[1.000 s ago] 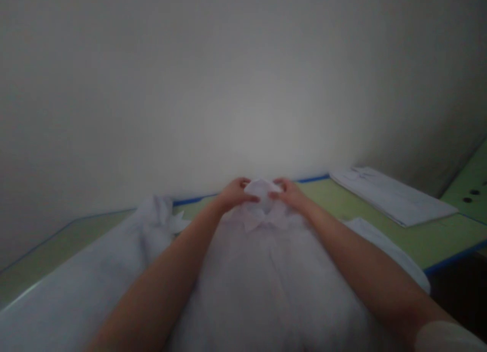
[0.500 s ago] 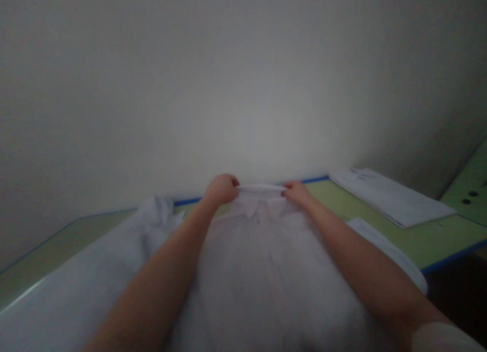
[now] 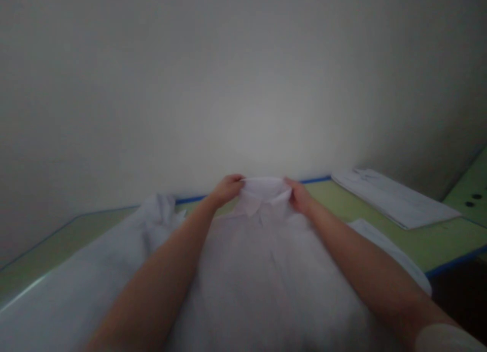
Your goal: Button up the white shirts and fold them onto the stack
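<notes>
A white collared shirt (image 3: 251,271) lies spread out in front of me, its front facing up and its collar (image 3: 262,188) at the far end. My left hand (image 3: 229,187) is closed on the left end of the collar. At the right end, my right hand (image 3: 299,194) grips the collar too, the fingers partly hidden behind the cloth. Between both hands the collar stands raised, with its points hanging toward me. The picture is dim and blurred, so buttons cannot be made out.
More white cloth (image 3: 87,271) lies heaped at the left. A folded white shirt (image 3: 395,197) rests at the back right of the green table (image 3: 411,248), which has blue edging. White cloth (image 3: 388,245) also shows beyond my right forearm. A pale wall (image 3: 243,88) rises behind the table.
The collar has been lifted a little and opened wider, so more of its inner side shows. My right hand has turned and shifted slightly around the collar's end.
</notes>
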Tool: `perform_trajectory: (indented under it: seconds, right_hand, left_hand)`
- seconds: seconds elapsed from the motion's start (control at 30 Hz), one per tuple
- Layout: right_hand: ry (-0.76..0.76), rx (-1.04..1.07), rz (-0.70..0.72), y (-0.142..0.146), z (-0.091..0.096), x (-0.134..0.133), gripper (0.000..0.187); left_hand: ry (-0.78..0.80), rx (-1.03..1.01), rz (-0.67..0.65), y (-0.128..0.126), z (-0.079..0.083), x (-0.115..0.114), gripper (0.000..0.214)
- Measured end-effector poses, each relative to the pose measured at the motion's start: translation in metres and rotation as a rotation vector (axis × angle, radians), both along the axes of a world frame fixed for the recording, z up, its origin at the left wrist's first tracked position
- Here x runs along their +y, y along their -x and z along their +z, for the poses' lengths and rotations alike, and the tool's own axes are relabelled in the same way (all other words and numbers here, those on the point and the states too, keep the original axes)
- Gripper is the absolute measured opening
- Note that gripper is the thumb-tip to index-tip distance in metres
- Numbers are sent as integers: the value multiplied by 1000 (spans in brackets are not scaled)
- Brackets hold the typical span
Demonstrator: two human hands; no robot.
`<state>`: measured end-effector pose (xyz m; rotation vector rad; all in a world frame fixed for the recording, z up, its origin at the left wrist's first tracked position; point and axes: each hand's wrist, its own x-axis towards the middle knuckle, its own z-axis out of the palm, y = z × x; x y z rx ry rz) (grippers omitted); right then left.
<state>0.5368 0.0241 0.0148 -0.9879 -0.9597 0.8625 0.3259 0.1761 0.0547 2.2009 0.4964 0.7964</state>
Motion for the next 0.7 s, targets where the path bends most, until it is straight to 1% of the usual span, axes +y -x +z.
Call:
perform_trajectory:
  seconds: [0.07,0.13,0.17,0.2,0.23,0.27,0.33,0.37,0.4,0.43,0.47,0.53,0.63,0.7]
  right_hand:
    - [-33,-51,50,1,-4,-4,45]
    - [-45,-179,103,0,-8,-9,66]
    - [-37,-267,138,0,-9,-12,77]
    - [-26,-364,165,-2,-9,-14,84]
    - [-19,-463,166,-3,-9,-16,87]
    - [-14,-557,136,-3,-8,-17,84]
    - [7,-702,21,-4,-8,-17,67]
    - [31,-746,-45,-4,-8,-16,55]
    - [58,-768,-106,-4,-8,-15,45]
    - [84,-772,-154,-3,-8,-13,39]
    - [100,-760,-194,-2,-9,-11,35]
    - [103,-728,-259,-1,-8,-7,34]
    - [107,-731,-309,-6,-1,4,34]
    - [141,-795,-343,-13,6,16,32]
  left_hand:
    - [-2,3,66,-2,-5,2,26]
    - [39,-13,97,-1,-11,3,32]
    - [74,-28,77,0,-14,3,35]
    - [118,-47,24,2,-18,2,37]
    - [166,-63,-63,5,-22,2,37]
    - [212,-69,-174,8,-26,2,37]
    - [280,-49,-389,14,-34,3,49]
    - [294,-27,-455,16,-38,4,56]
    - [291,-6,-475,17,-41,5,59]
    - [272,7,-453,18,-44,6,57]
    - [241,11,-401,18,-46,7,52]
    - [172,10,-283,16,-45,9,42]
    - [113,14,-146,12,-37,12,40]
    - [98,24,-78,9,-29,17,42]
